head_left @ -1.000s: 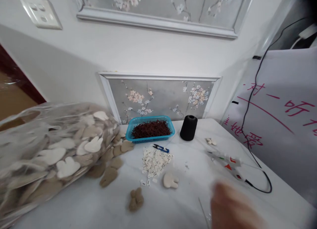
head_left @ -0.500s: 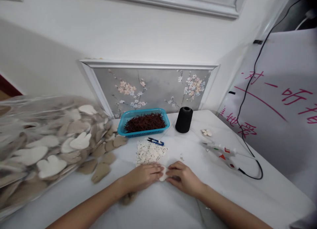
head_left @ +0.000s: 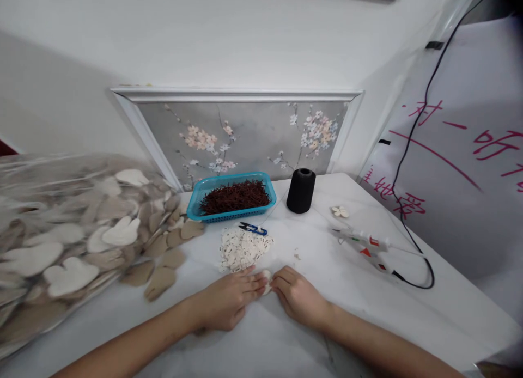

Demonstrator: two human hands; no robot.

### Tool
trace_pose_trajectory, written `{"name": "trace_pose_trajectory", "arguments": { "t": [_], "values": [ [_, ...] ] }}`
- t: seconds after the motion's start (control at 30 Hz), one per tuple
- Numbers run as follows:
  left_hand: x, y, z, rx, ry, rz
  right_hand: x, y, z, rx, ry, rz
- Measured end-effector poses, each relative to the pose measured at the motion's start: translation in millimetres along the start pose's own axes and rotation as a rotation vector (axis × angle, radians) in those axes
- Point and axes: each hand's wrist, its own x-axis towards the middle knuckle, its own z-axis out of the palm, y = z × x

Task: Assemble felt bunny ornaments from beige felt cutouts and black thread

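Cream piece (head_left: 267, 282), left hand (head_left: 229, 297) loosely closed on edge, right hand (head_left: 301, 296) pinching opposite edge

Two bare forearms reach in from the lower corners and angle toward each other. The left hand (head_left: 229, 299) lies palm down, its fingers extended toward the right. The right hand (head_left: 298, 296) is curled, fingertips pointing left. The hands are close together, a narrow gap between their fingertips.
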Motion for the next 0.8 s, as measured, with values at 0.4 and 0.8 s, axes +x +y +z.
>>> {"name": "trace_pose_trajectory", "arguments": {
  "t": [0.4,0.8],
  "values": [
    [32,-17,4.0,-0.170,0.123,-0.241,3,5,2,0.013,-0.042,0.014],
    [62,-36,-18.7,-0.342,0.222,-0.526,2,4,-2,-0.017,-0.094,0.103]
  ]
}}
